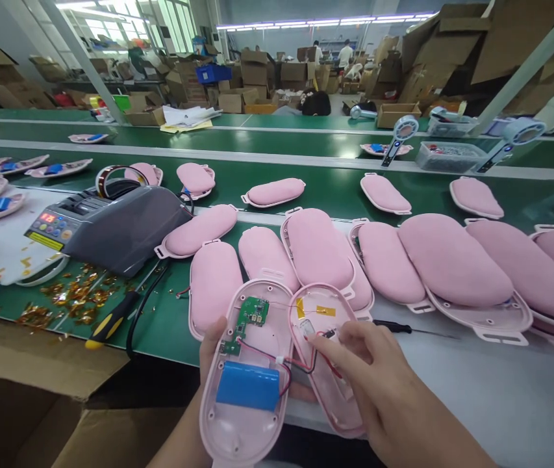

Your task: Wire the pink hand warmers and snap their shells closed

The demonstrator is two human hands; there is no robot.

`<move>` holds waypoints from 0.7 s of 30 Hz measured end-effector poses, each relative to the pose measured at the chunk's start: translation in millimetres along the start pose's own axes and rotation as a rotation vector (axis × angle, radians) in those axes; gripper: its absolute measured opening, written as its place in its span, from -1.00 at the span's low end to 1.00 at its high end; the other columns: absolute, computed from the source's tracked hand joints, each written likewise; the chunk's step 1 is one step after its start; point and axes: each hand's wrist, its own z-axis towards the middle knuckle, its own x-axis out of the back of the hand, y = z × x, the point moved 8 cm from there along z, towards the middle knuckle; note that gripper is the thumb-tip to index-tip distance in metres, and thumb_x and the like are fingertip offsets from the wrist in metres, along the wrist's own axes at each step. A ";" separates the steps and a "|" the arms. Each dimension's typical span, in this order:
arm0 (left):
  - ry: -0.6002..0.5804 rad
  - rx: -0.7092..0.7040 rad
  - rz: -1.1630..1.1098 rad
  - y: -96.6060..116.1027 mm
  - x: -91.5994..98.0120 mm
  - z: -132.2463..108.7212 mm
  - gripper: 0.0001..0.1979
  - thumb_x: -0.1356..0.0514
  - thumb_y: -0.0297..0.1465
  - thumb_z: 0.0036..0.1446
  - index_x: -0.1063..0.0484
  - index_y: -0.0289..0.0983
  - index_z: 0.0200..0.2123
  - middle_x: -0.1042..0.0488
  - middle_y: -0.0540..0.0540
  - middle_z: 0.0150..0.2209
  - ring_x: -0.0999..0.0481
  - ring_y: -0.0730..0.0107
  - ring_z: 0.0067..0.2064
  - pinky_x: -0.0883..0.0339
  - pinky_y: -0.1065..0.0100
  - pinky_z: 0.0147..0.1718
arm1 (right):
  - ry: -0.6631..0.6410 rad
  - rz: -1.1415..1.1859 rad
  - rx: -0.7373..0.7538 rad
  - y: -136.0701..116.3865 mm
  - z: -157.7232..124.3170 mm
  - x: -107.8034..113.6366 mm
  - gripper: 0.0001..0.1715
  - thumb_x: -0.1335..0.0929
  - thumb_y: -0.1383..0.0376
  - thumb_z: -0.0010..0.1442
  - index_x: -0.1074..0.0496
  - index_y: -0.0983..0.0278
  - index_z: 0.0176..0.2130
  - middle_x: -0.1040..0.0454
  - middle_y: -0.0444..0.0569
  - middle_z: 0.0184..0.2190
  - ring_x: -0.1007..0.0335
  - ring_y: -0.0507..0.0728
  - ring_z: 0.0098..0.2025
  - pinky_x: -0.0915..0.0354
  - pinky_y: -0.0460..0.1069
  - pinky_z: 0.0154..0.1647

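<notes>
My left hand (211, 354) is closed around an open pink shell half (245, 432), with its fingers reaching behind. Inside that half are a green circuit board (252, 315) and a blue battery pack (248, 385). Red and black wires (301, 364) with a white connector run across to a second, slimmer pink shell half (323, 403) on the right. My right hand (384, 377) curls over that second half's right edge, its index fingertip touching inside near a small metallic part (306, 327). Amber tape pieces (325, 311) stick above it. My right thumb is hard to make out.
Several pink padded shells (215, 286) lie across the green bench. To the left are a grey tape dispenser (115, 224), amber tape scraps (79, 296) and a yellow-black screwdriver (111, 322). A thin black screwdriver (393, 327) lies at right. An open carton (37, 370) stands below left.
</notes>
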 end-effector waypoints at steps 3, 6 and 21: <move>-0.028 0.023 -0.009 -1.8 5.5 -3.4 -0.23 0.11 0.09 0.10 -0.29 -0.33 0.18 -0.40 -0.31 0.12 -0.32 -0.22 0.16 -0.05 -0.21 0.13 | -0.037 -0.013 -0.034 4.1 4.2 -4.7 -0.27 -0.19 0.58 0.04 -0.28 0.06 0.12 -0.28 0.04 -0.20 -0.30 0.14 -0.25 -0.41 0.01 -0.35; -0.009 0.057 -0.019 -5.2 6.7 -4.1 -0.20 0.09 0.11 0.08 -0.28 -0.35 0.18 -0.40 -0.31 0.11 -0.32 -0.22 0.16 -0.06 -0.17 0.13 | -0.085 0.021 0.002 4.6 5.7 -7.6 -0.29 -0.20 0.58 0.07 -0.29 0.01 0.10 -0.26 0.03 -0.20 -0.28 0.14 -0.23 -0.40 0.01 -0.32; 0.396 -0.116 -0.200 -3.9 36.8 -10.1 -0.31 -0.07 -0.01 0.06 -0.34 -0.33 0.14 -0.52 -0.29 -0.05 -0.46 -0.15 0.02 -0.24 -0.03 0.03 | 0.204 0.114 0.017 3.9 12.5 -4.3 -0.69 -0.25 0.48 0.17 -0.45 0.15 -0.45 -0.33 -0.05 -0.23 -0.20 0.13 -0.19 -0.05 0.04 -0.24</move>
